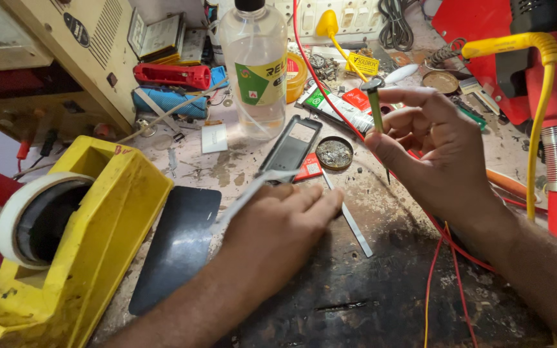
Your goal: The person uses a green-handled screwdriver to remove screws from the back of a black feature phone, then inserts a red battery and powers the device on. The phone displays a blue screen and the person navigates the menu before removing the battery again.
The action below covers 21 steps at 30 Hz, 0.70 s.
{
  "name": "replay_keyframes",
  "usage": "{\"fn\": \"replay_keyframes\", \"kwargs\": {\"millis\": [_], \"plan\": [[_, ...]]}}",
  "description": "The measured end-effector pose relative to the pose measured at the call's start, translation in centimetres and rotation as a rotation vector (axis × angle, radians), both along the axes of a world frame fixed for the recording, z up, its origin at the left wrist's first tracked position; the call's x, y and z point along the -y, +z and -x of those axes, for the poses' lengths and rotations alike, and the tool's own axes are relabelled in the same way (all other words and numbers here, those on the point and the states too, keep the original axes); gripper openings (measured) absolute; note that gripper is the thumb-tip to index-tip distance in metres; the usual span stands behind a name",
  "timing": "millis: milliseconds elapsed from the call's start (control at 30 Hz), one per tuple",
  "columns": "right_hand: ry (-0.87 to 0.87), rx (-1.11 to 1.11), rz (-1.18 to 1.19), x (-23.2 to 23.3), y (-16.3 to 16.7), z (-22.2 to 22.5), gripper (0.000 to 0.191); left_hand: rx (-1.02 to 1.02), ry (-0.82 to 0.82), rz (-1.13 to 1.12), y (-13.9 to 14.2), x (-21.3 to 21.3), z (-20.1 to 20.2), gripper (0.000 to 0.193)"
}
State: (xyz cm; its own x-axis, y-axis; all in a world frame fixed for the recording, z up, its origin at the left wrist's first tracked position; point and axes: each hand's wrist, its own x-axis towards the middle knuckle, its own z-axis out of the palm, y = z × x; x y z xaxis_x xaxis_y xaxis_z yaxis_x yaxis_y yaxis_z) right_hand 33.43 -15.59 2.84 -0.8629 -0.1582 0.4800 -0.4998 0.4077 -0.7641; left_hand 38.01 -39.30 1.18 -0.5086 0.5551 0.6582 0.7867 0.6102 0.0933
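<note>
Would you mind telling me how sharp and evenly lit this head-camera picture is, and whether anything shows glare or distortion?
Head view: bright, even light; soft shadow under the left hand; right hand and its green screwdriver are sharp; mild glare on the clear bottle; the yellow tape dispenser bulges from wide-angle distortion at the edge.

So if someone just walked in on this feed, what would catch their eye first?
Probably the big yellow tape dispenser at the lower left of the bench. Next, the right hand raised at centre right, pinching a small green screwdriver upright, while the left hand lies flat on the bench. A clear bottle stands behind them at top centre.
</note>
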Motion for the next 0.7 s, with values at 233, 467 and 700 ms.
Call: {"fn": "replay_keyframes", "kwargs": {"millis": [233,467,700], "plan": [[0.027,0.281,-0.22,-0.7,-0.7,1.2,0.024,0.448,0.216,-0.425,1.4,0.9,0.3,0.021],[-0.09,0.366,-0.668,0.1,-0.7,1.3,0.022,1.146,-0.083,-1.236,-1.7,0.6,3.2,0.03],[-0.062,0.111,-0.774,0.2,-1.4,1.3,0.019,1.277,-0.198,-1.145,-3.3,0.3,3.0,0.058]]}}
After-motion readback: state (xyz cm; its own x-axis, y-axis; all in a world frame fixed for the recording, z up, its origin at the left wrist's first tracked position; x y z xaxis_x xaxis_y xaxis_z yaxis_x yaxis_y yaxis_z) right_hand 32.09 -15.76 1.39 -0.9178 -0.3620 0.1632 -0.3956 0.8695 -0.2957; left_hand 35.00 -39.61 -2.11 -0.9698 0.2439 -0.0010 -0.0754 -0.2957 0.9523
